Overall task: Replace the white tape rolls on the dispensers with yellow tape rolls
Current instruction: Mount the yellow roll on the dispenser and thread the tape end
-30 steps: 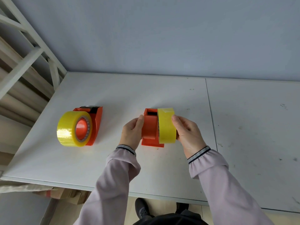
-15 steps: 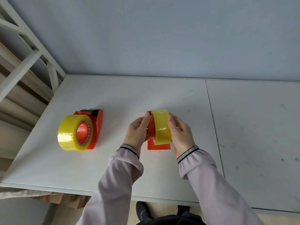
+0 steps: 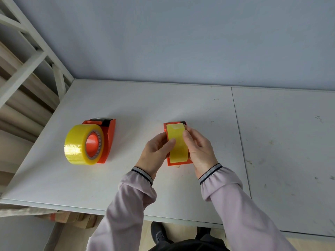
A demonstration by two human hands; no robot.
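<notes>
Two orange tape dispensers stand on the white table (image 3: 181, 192). The left dispenser (image 3: 109, 140) carries a yellow tape roll (image 3: 78, 144) on its orange hub and stands alone. The right dispenser (image 3: 168, 163) stands in the middle, with a second yellow tape roll (image 3: 177, 144) seated on it, edge toward me. My left hand (image 3: 155, 153) grips the dispenser's left side, thumb on the roll. My right hand (image 3: 199, 151) clasps the roll from the right, fingertips near its loose end at the top. No white roll is in view.
A white metal frame (image 3: 30, 66) with wooden slats rises off the table's left edge. A seam (image 3: 241, 142) splits the tabletop right of my hands. Cardboard (image 3: 61, 217) lies under the front left edge. A grey wall stands behind the table.
The roll has gone from beside the right dispenser onto it. Both hands have closed in around it, and the dispenser has turned so the roll's edge faces me.
</notes>
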